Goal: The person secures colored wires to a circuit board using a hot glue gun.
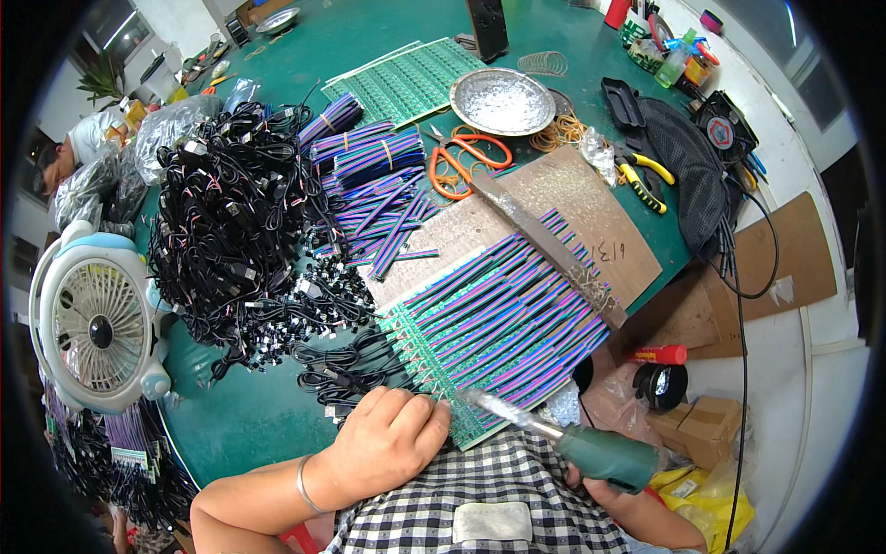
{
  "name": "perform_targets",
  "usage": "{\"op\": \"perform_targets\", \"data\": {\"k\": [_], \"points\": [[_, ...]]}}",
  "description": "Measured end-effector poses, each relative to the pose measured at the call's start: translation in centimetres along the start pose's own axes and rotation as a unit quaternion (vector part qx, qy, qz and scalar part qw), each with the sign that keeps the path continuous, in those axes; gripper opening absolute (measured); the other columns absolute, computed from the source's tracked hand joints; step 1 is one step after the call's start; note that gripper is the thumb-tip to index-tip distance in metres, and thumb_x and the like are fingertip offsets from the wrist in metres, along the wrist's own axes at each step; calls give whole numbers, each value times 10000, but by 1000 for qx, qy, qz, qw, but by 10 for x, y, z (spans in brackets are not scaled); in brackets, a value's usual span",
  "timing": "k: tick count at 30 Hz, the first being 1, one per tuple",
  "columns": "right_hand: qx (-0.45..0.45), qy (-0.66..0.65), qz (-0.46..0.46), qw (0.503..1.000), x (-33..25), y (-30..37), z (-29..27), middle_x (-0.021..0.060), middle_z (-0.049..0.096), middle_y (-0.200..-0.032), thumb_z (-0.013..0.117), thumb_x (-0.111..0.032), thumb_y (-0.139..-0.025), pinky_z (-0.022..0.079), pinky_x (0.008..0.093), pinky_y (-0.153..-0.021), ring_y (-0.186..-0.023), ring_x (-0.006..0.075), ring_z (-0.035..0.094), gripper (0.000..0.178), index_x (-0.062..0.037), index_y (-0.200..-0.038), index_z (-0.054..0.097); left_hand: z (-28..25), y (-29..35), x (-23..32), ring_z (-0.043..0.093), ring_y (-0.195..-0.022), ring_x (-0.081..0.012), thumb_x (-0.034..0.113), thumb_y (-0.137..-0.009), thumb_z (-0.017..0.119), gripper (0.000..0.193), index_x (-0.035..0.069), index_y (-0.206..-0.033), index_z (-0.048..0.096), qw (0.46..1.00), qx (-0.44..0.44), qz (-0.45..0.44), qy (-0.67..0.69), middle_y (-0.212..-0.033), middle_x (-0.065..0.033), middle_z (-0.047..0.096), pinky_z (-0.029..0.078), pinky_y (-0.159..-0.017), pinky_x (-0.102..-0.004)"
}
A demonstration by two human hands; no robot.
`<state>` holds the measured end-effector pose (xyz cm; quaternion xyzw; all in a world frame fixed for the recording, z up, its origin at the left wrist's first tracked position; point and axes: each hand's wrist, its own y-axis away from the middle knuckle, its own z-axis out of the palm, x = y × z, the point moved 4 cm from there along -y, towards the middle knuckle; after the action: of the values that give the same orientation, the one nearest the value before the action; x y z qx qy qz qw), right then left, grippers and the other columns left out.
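Currently, green flat circuit panel (432, 371) just beyond nearer left hand (395, 432), bunched at panel edge, grip unclear; purple-black ribbon strips (503, 325) slant away rightward; right hand (602, 492) clamped on green-handled metal-tipped tool (611, 459).

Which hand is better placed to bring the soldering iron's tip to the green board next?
Likely the right hand: it holds the soldering iron, whose tip reaches over the green board. The left hand is at the board's edge, beside black cables.

A head-worn fisheye looks forward and down at the nearby green table (221, 420).
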<state>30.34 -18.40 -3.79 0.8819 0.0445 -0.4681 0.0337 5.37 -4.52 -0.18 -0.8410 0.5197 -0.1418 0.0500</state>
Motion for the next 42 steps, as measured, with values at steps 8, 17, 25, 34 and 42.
{"op": "perform_targets", "data": {"k": [8, 17, 25, 34, 42], "points": [[25, -275, 185, 943, -4, -8, 3, 121, 667, -863, 567, -571, -900, 484, 287, -671, -696, 165, 617, 708, 65, -1213, 554, -1, 6, 0, 525, -748, -168, 140, -768, 613, 222, 38, -963, 647, 1000, 16, -8, 1, -815, -29, 512, 424, -643, -291], [128, -314, 95, 936, 44, 6, 9, 196, 620, -1045, 600, -466, -925, 542, 344, -555, -612, 226, 634, 674, 98, -1260, 448, -16, 3, -12, 574, -883, -167, 280, -724, 762, 299, 147, -983, 694, 995, 22, -79, 55, -938, 23, 601, 410, -798, -363], [157, -314, 85, 932, 43, 1, 12, 221, 574, -1156, 526, -361, -972, 543, 355, -552, -623, 239, 636, 575, 80, -1313, 382, -88, 39, -180, 589, -824, -256, 162, -804, 718, 196, 120, -984, 652, 860, 286, -370, -204, -857, -40, 606, 412, -737, -404], [147, -313, 83, 934, 37, 0, 13, 220, 584, -1149, 505, -299, -977, 547, 348, -578, -657, 242, 641, 529, 82, -1323, 384, -117, 40, -183, 595, -822, -188, 68, -756, 754, 201, 90, -929, 655, 897, 325, -296, -36, -901, -33, 637, 453, -724, -317], [146, -360, 110, 915, 13, -20, 16, 230, 619, -1124, 604, -317, -921, 555, 337, -589, -676, 221, 635, 577, 79, -1307, 438, -30, 119, -100, 535, -875, -84, 16, -775, 732, 264, 101, -911, 522, 681, 315, -446, 488, -946, -4, 586, 443, -765, -255]]}}
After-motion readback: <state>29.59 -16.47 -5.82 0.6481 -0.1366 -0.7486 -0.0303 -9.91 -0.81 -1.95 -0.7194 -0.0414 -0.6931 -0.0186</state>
